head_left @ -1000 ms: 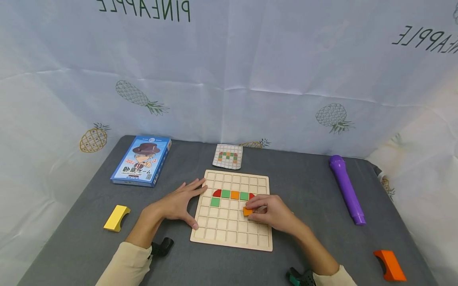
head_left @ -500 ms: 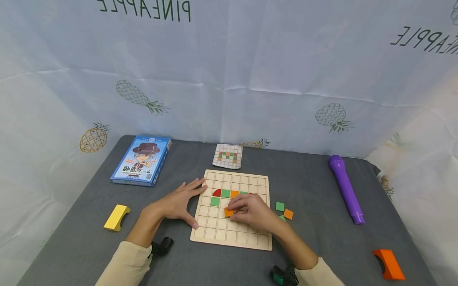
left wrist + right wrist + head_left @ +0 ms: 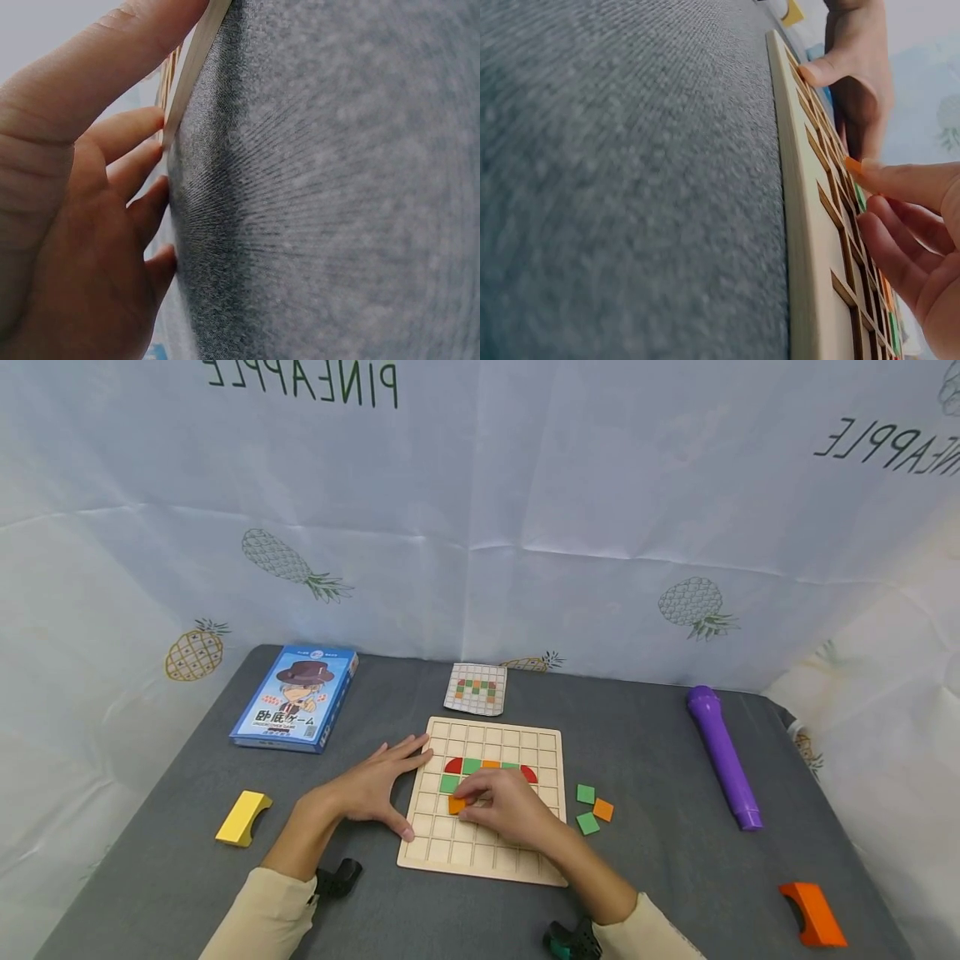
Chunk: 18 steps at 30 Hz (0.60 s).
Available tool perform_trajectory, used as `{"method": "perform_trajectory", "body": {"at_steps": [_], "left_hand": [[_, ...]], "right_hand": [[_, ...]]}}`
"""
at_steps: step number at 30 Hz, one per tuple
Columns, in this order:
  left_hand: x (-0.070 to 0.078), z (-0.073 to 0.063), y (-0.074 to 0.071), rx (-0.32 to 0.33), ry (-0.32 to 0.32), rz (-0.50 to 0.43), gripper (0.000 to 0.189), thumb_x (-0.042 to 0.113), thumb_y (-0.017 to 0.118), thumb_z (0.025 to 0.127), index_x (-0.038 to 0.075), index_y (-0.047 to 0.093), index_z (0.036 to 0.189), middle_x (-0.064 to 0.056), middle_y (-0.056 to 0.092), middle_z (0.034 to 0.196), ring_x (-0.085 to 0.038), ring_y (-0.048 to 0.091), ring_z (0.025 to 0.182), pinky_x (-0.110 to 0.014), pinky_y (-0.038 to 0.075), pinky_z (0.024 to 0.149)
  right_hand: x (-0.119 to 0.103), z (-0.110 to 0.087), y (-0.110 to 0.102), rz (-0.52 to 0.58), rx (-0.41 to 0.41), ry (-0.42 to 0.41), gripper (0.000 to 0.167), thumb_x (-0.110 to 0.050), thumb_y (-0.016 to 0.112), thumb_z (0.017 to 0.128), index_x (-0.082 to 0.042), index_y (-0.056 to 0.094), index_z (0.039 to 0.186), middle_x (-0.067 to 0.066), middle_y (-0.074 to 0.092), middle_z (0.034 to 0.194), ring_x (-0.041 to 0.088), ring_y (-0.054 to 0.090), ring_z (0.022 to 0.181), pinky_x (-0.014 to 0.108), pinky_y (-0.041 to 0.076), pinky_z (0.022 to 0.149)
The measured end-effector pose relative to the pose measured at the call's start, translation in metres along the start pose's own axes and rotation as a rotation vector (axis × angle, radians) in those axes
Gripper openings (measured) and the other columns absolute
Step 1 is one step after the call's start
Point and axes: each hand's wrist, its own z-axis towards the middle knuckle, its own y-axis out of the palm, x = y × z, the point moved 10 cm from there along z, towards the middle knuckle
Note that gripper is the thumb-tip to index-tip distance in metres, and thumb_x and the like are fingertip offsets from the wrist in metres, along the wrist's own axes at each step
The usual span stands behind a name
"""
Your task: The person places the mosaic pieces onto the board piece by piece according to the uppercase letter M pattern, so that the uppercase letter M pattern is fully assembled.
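Note:
A wooden grid board (image 3: 480, 857) lies on the dark grey table. My left hand (image 3: 371, 787) rests against its left edge, fingers spread and thumb near the lower left. My right hand (image 3: 506, 810) pinches an orange square tile (image 3: 456, 806) between thumb and fingers, over the cell just below a green tile (image 3: 449, 783) on the left. In the right wrist view the orange tile (image 3: 853, 164) shows at the fingertips. Across the board runs a row with a red quarter-round tile (image 3: 453, 766) at the left and another red tile (image 3: 528, 774) at the right; green and orange tiles between are partly covered.
Right of the board lie a green tile (image 3: 586, 793), an orange tile (image 3: 603, 810) and another green one. A pattern card (image 3: 476, 689) sits behind it. Around stand a blue box (image 3: 296, 697), a yellow block (image 3: 244, 818), a purple toy microphone (image 3: 723, 756) and an orange arch block (image 3: 813, 916).
My right hand has moved left across the board with the orange tile, from the right side to below the left green tile. The loose tiles came into sight. My left hand stays put.

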Motion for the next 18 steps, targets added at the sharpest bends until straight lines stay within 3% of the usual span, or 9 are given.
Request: {"method": "perform_trajectory", "body": {"at_steps": [18], "left_hand": [[0.003, -0.0015, -0.001, 0.007, 0.007, -0.006, 0.12, 0.045, 0.096, 0.064, 0.007, 0.034, 0.16, -0.014, 0.014, 0.173, -0.043, 0.011, 0.16, -0.069, 0.006, 0.127]], "right_hand": [[-0.0061, 0.0066, 0.009, -0.107, 0.022, -0.003, 0.016, -0.014, 0.083, 0.085, -0.012, 0.081, 0.101, -0.001, 0.075, 0.098, 0.007, 0.066, 0.083, 0.016, 0.054, 0.074]]}}
